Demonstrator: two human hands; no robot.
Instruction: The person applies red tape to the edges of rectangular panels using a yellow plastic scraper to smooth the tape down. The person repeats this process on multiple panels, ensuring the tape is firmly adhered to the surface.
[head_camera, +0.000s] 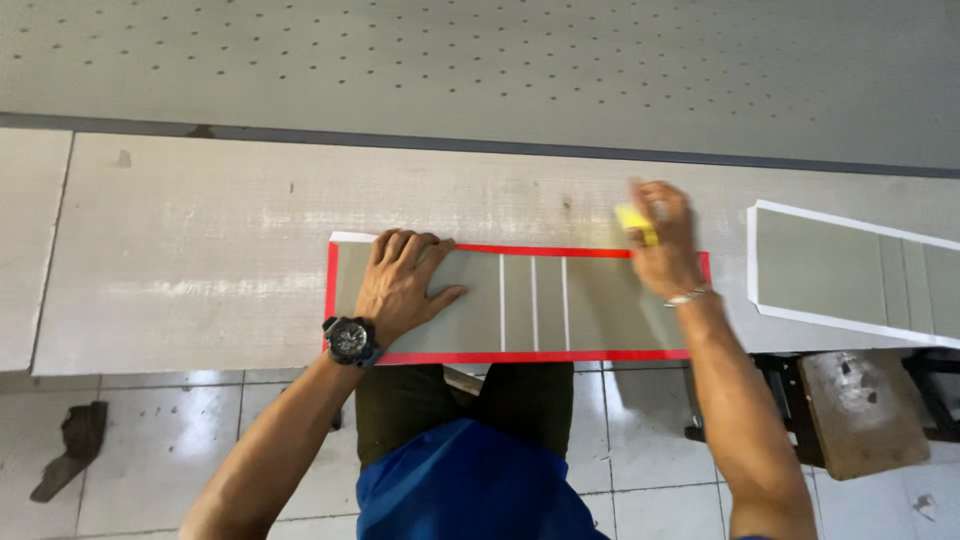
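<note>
The left hand (405, 283) lay flat, fingers spread, on the red-edged grey panel (520, 305). The right hand (665, 245) gripped a yellow pad (634, 221) at its top edge.

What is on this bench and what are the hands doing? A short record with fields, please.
Workpiece: grey board with red border lying flat on the bench
Left hand: pressed flat on the board, wears a watch
Right hand: fingers hold a yellow tool at the board's far edge
Nearby: second board, white-edged, to the right
</note>
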